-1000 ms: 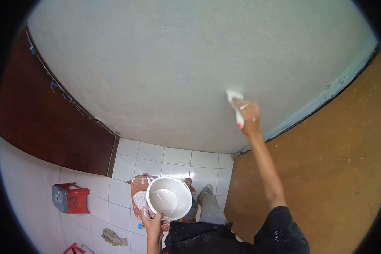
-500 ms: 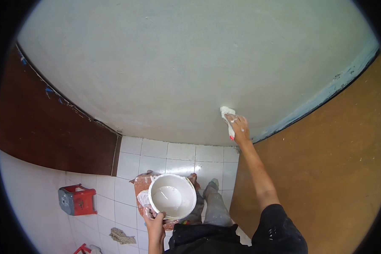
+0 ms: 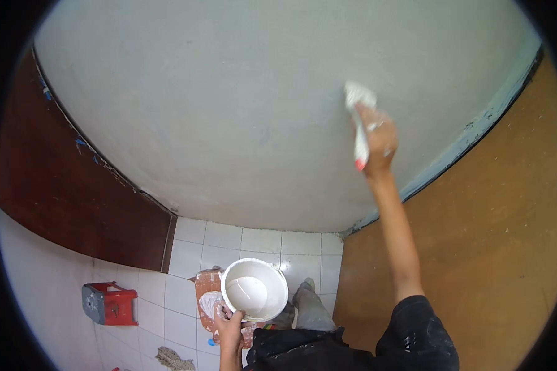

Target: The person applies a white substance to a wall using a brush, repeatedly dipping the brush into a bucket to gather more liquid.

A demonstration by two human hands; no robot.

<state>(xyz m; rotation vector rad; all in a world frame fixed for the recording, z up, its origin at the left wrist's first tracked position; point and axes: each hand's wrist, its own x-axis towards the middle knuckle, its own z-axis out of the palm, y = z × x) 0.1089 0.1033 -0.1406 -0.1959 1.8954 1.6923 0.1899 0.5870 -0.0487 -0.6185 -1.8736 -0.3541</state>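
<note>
My right hand, flecked with white, is closed around a paintbrush. The brush's bristles are loaded with white paint and lie at the pale grey-green wall; its handle ends in a red tip. Low in front of my body, my left hand grips the near rim of a white bucket, thumb on the outside and the other fingers partly hidden. White paint covers the bucket's bottom.
A paint-spattered reddish-brown stool stands beneath the bucket with a whitish cloth on it. A red and grey stool and a crumpled rag are on the tiled floor. Brown panels flank the wall: dark left, lighter right.
My right hand and the paintbrush have moved up the wall and slightly right, blurred by motion. My left hand stays on the bucket. The view has tilted up a little.
</note>
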